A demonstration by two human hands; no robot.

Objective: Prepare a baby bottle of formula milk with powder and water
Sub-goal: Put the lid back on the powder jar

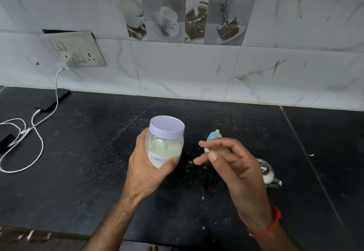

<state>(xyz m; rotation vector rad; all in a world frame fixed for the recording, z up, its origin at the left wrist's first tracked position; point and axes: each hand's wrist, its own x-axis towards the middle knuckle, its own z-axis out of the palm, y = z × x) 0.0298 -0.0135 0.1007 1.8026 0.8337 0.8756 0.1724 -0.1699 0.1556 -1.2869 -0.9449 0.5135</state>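
Note:
My left hand point(146, 169) grips a clear plastic jar point(164, 143) of pale powder, capped with a lavender lid point(167, 126), and holds it above the black counter. My right hand point(232, 164) hovers just right of the jar with fingers spread and nothing in it. Behind those fingers stands a baby bottle point(214, 135) with a blue collar and a clear teat; its body is mostly hidden by the hand.
A small steel pot with a lid point(266, 172) stands right of my right hand. A white cable point(37, 130) loops from the wall socket point(77, 52) to a dark phone point(53, 100) at the far left. Crumbs speckle the black counter point(197, 201).

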